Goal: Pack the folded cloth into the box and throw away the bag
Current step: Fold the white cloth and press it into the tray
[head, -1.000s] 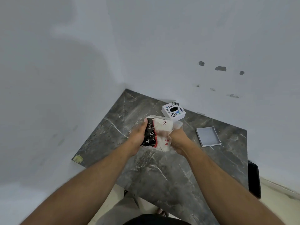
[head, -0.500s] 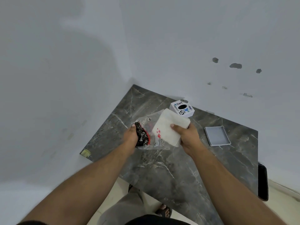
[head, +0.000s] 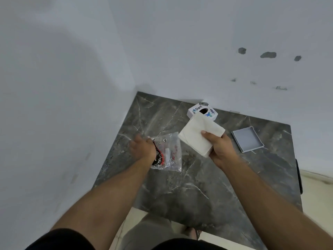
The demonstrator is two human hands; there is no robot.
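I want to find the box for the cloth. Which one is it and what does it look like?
Look at the dark marble table pushed into the corner of the white walls. Near its right edge, just right of the right hand holding the folded white cloth, lies the box. It is flat, open, plain grey and empty, unlike the white box with printed stickers by the wall.

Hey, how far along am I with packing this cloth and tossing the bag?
Done: the folded white cloth is out of the clear plastic bag with red and black print. In hand: your right hand holds the cloth above the dark marble table; your left hand has the bag. Left: putting the cloth into the shallow grey box and binning the bag.
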